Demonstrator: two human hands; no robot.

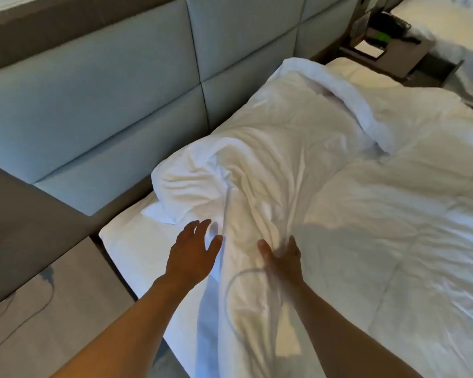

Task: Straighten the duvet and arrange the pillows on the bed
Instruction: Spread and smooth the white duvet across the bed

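A white duvet lies crumpled across the bed, bunched into a ridge near the headboard end. The bare white sheet of the mattress shows at the near left corner. My left hand hovers with fingers spread over the sheet, beside the duvet's edge, holding nothing. My right hand presses into a fold of the duvet, its fingers partly sunk in the cloth and blurred. No separate pillow stands out; a rounded white bulge sits at the far end of the ridge.
A padded grey-blue headboard runs along the left of the bed. A grey nightstand with a thin cable stands at the near left. A second nightstand with dark objects and another white bed are at the far right.
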